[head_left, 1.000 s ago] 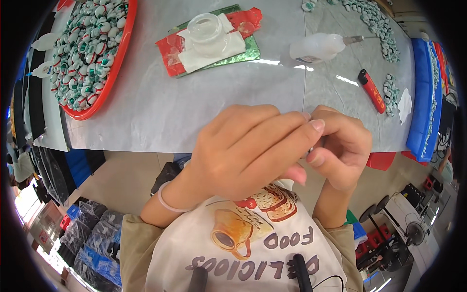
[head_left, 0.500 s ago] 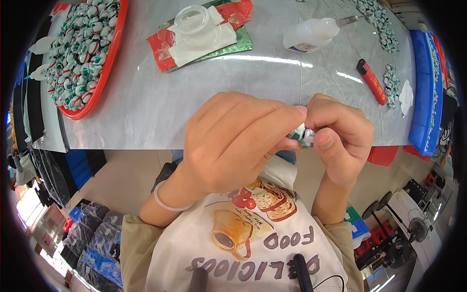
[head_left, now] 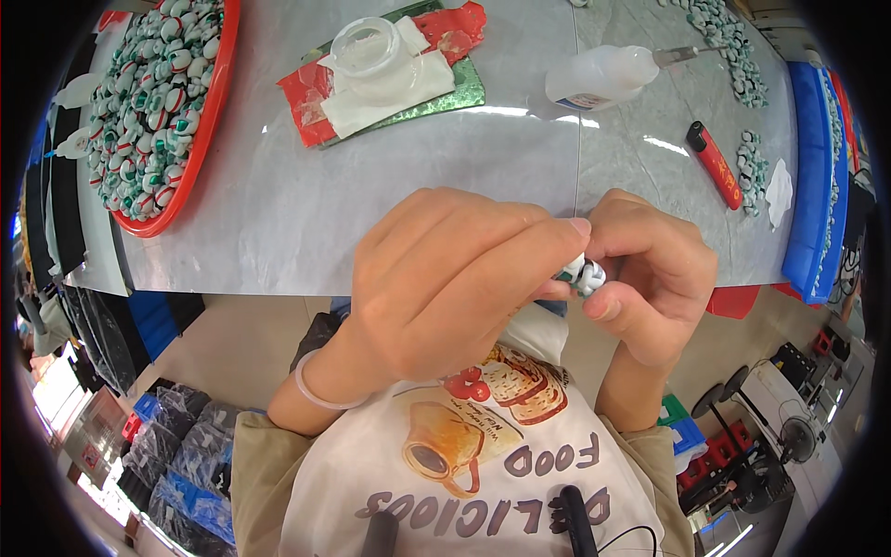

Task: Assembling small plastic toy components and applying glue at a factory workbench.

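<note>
My left hand (head_left: 445, 278) pinches a small white and green plastic figure (head_left: 587, 276) between thumb and fingertips, at the table's near edge. Most of the piece is covered by my left fingers; only a rounded, whitish end with green beside it shows. My right hand (head_left: 659, 274) is curled around that exposed end, its thumb tip just below the piece and its forefinger above it, close to my left fingertips. Exactly where the right fingers touch it is partly hidden.
A red tray (head_left: 200, 139) heaped with similar pieces stands at the left. Farther back are a clear round dish (head_left: 364, 46) on white cloth, and a white squeeze bottle (head_left: 603, 79) with a needle tip. At right lie a red-black lighter (head_left: 715, 167), small pieces (head_left: 751, 172) and a blue bin (head_left: 806, 176).
My right thumb has moved down, off the piece's face, and more of its whitish end shows. Both hands sit slightly lower in the picture, as does much of the table.
</note>
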`<state>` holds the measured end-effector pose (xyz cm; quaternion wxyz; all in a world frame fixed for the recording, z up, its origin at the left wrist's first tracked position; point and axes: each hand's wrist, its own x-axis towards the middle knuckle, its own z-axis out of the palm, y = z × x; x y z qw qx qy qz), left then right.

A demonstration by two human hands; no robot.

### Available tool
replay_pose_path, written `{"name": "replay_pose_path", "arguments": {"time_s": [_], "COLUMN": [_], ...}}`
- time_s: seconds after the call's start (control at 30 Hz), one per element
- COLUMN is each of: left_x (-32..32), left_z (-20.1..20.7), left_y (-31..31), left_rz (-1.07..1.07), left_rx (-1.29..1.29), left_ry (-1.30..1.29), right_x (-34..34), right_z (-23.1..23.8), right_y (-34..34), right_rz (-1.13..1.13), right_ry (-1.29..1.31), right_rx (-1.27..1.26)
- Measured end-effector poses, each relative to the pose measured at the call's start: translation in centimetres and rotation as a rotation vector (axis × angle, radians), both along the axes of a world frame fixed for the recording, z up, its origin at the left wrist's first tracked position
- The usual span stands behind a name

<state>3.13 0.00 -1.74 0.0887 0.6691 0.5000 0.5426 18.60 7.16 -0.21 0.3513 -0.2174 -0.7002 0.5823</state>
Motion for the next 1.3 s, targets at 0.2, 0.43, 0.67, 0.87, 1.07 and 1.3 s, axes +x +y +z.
{"name": "replay_pose_path", "arguments": {"time_s": [0.2, 0.43, 0.67, 0.87, 1.07, 1.3], "left_x": [-0.20, -0.17, -0.21, -0.27, 0.20, -0.41], "left_z": [0.53, 0.53, 0.65, 0.53, 0.13, 0.78], "left_y": [-0.21, -0.25, -0.28, -0.29, 0.03, -0.40], "left_rz": [-0.085, -0.085, -0.086, -0.091, 0.023, -0.115], "left_rx": [-0.049, -0.054, -0.065, -0.060, -0.004, -0.100], "left_ry": [0.001, -0.022, -0.026, -0.038, -0.087, -0.083], "right_x": [0.20, 0.20, 0.19, 0.04, -0.04, 0.00], "right_z": [0.10, 0.05, 0.04, -0.17, -0.17, -0.25], "right_y": [0.11, 0.21, 0.18, 0.05, -0.14, -0.41], "right_rz": [-0.001, 0.005, -0.006, -0.030, -0.054, -0.108], "right_ry": [0.002, -0.002, -0.002, 0.025, 0.034, 0.055], "right_rx": [0.018, 0.038, 0.039, 0.033, 0.029, 0.040]}}
